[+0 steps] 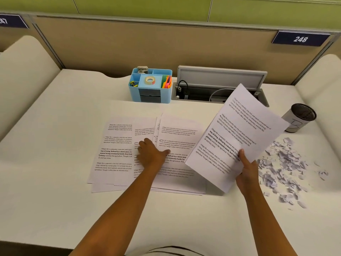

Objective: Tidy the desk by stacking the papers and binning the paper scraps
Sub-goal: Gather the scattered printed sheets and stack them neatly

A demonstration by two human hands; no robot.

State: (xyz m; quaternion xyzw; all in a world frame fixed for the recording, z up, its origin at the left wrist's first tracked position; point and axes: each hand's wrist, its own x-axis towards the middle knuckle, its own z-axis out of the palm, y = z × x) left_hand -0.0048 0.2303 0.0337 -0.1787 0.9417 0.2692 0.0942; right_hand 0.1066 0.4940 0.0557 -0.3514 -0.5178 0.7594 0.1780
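Observation:
Several printed white sheets point(118, 150) lie fanned and overlapping on the middle of the white desk point(55, 200). My left hand point(150, 154) rests flat on them, fingers spread. My right hand point(246, 168) grips the lower edge of a lifted, tilted bundle of printed sheets point(238, 133), held above the desk to the right of the fan. A heap of small white paper scraps point(284, 167) is scattered on the desk at the right. A small black mesh bin point(299, 117) wrapped in white paper stands behind the scraps.
A blue desk organiser point(150, 85) with tape, clips and coloured notes stands at the back centre. Next to it an open grey cable hatch point(219, 85) holds cables. A beige partition closes the back, and raised padded edges flank both sides.

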